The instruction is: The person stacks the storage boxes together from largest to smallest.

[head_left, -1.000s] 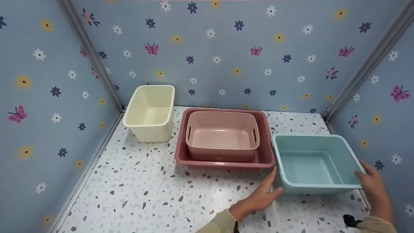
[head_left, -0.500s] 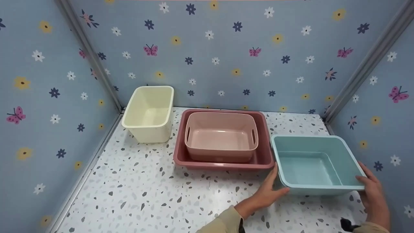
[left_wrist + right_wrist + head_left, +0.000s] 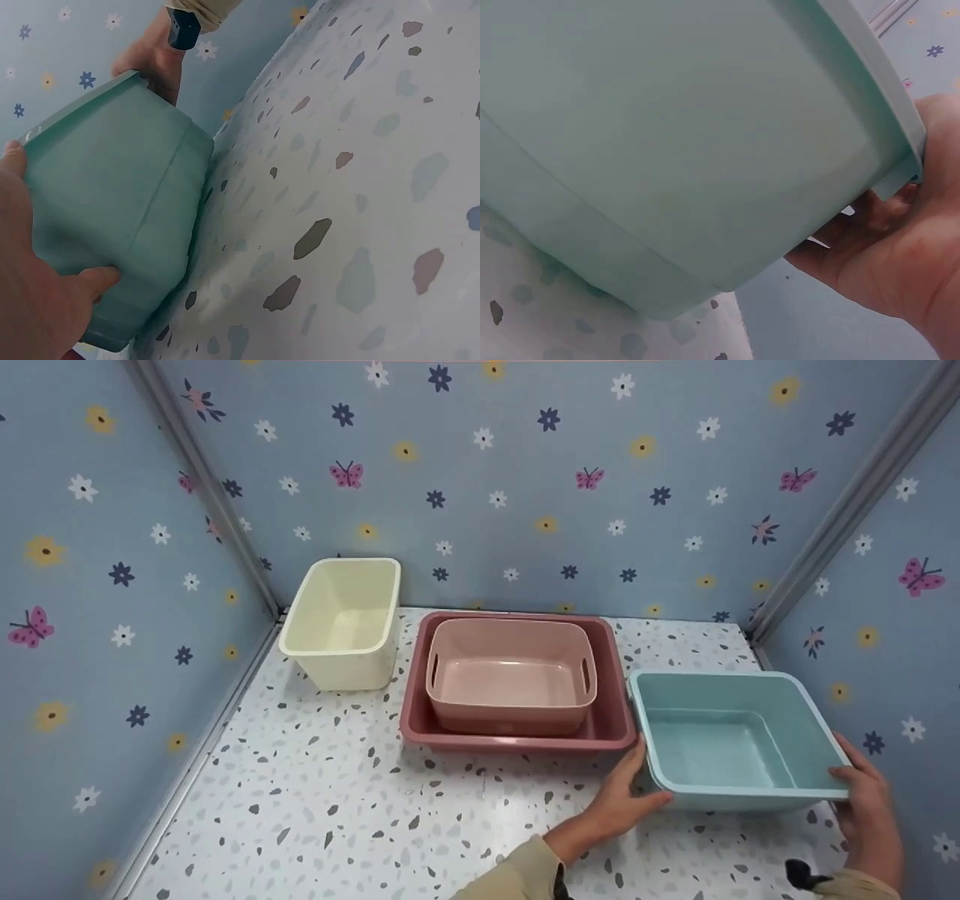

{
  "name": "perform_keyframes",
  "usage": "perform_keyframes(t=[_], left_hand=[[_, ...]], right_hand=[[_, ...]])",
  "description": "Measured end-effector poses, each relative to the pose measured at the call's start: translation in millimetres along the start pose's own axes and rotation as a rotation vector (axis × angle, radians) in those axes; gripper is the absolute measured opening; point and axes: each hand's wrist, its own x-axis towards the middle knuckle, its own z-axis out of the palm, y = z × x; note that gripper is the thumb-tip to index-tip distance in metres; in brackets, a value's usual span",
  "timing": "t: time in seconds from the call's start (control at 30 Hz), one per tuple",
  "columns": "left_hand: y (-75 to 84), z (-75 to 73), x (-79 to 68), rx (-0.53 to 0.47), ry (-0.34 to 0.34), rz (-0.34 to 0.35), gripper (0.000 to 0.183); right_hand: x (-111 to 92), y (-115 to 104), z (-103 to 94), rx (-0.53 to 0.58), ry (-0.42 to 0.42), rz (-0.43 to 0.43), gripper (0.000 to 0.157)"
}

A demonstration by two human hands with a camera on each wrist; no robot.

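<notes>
A light blue plastic basin (image 3: 720, 750) sits at the right of the speckled tabletop, its left side beside the dark pink tray. My left hand (image 3: 619, 802) lies against its near left corner, fingers stretched along the left wall. In the left wrist view the left thumb touches the front wall of the basin (image 3: 112, 180). At the basin's right end my right hand (image 3: 868, 802) grips the rim, thumb on top. The right wrist view shows the fingers of that hand (image 3: 900, 247) curled below the rim. The basin's inside holds nothing.
A dark pink tray (image 3: 525, 744) stands mid-table with a light pink handled bin (image 3: 514, 660) inside. At the back left stands a cream bin (image 3: 352, 667). Floral blue panels (image 3: 480, 525) wall the speckled table (image 3: 337, 810) on the left, back and right.
My left hand has slid slightly forward and right along the basin's corner, its thumb now farther over the front wall. The right hand keeps its hold. The bins stay in place.
</notes>
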Motion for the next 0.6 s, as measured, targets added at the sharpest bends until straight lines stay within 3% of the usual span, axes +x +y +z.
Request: perform_keyframes(t=[0.1, 0.33, 0.6], left_hand=[[4.4, 0.8, 0.6, -0.009, -0.011, 0.001, 0.088], [22.5, 0.4, 2.6, 0.034, -0.025, 0.029, 0.090], [47.8, -13.7, 10.9, 0.101, -0.003, 0.128, 0.092]], right_hand=[[-5, -3, -1.0, -0.015, 0.026, -0.048, 0.062], [-16, -11, 6.8, -0.076, 0.203, -0.161, 0.060], [-37, -34, 25.7, -0.123, 0.305, -0.279, 0.053]])
